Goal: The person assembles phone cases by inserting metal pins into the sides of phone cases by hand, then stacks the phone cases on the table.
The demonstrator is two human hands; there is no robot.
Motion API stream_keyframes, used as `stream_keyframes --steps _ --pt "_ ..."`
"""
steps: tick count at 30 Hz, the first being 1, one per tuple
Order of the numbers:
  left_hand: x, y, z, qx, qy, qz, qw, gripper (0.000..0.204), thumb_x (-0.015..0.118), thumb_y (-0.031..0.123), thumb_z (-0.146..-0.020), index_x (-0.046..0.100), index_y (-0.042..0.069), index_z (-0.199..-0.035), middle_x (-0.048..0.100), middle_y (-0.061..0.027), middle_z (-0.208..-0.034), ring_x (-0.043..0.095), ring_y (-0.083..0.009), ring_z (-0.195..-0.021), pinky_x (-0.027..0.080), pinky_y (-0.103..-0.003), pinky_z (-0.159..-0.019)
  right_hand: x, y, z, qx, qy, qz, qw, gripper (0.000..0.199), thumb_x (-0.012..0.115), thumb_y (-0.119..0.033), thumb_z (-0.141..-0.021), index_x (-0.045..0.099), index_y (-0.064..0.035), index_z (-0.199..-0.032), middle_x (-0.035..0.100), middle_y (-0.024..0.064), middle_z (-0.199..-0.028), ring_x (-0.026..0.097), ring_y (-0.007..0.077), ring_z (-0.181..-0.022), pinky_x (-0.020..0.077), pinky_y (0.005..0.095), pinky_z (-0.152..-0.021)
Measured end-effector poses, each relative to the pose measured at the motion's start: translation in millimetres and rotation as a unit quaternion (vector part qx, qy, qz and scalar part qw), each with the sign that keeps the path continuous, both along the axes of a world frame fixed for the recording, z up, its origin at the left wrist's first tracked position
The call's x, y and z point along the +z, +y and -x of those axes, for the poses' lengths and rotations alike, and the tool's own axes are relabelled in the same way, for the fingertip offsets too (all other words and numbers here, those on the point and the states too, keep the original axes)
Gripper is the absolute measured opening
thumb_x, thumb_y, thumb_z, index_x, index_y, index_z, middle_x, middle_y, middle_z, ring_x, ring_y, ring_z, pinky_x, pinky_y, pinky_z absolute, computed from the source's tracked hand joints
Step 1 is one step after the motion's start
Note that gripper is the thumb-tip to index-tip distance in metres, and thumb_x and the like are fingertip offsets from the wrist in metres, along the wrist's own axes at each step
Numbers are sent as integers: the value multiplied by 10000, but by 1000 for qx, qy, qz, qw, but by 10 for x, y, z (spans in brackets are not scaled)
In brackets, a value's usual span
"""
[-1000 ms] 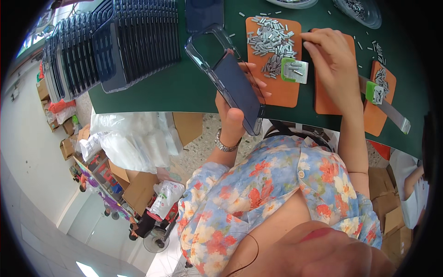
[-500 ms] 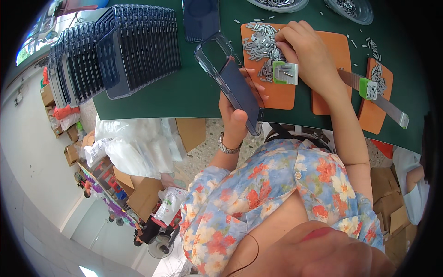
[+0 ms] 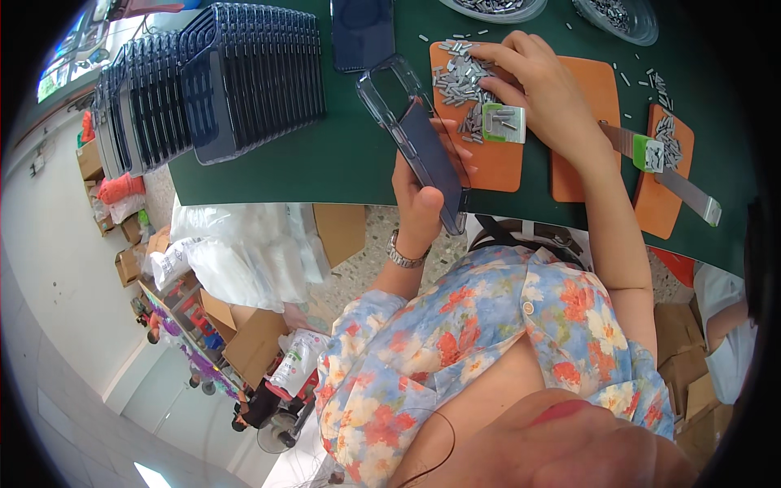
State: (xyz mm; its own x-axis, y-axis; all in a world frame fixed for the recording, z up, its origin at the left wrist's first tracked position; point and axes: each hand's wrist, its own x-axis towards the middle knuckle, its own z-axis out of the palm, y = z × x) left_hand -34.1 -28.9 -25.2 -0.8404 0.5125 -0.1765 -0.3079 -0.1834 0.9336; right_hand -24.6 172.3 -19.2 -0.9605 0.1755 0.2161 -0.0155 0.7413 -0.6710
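A dark blue phone case with a clear frame (image 3: pixel 431 150) is tilted upright in my left hand (image 3: pixel 419 210), the thumb on its near edge and the other fingers behind it. My right hand (image 3: pixel 533 89) reaches over a heap of small silver metal pieces (image 3: pixel 457 80) on an orange board (image 3: pixel 498 172). Its thumb and index finger are apart among the pieces, and I see nothing gripped between them. Just below those fingers, a metal block with a green edge (image 3: pixel 506 124) carries a few loose pieces.
Stacked dark phone cases (image 3: pixel 252 85) stand at the left; another case (image 3: pixel 363 37) lies at the back. Two more orange boards (image 3: pixel 598 81) (image 3: pixel 661 207) are to the right, with a metal strip and green-edged block (image 3: pixel 648 154). Clear tubs (image 3: pixel 622 24) of metal pieces sit behind.
My right thumb and index finger have spread apart, the index finger reaching farther left over the heap. My left hand still holds the phone case in much the same pose. The view has shifted slightly.
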Motion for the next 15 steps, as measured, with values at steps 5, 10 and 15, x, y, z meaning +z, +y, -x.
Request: stream_keyframes --steps 5,10,15 --pt "15 34 72 14 25 -12 1000 1094 655 759 -653 354 -35 -1343 562 -117 -1072 622 -154 -863 535 -257 -634 -15 29 32 27 -23 -5 999 272 655 -124 -840 634 -105 -1110 507 85 -882 538 256 -880 448 369 -748" --pt "-119 90 306 62 125 -46 989 1044 611 720 -740 307 -45 -1383 536 -134 -1155 578 -154 -971 516 -253 -679 -41 -5 24 55 5 11 998 258 653 -127 -840 643 -105 -1097 513 83 -889 547 253 -854 454 367 -730" --pt "-213 183 413 -40 53 -51 996 874 561 657 -825 390 -54 -1305 534 -149 -1203 531 -196 -1101 436 -331 -951 -212 -19 -14 41 32 -7 999 206 643 -93 -836 635 -73 -1041 534 85 -898 548 266 -874 456 368 -745"
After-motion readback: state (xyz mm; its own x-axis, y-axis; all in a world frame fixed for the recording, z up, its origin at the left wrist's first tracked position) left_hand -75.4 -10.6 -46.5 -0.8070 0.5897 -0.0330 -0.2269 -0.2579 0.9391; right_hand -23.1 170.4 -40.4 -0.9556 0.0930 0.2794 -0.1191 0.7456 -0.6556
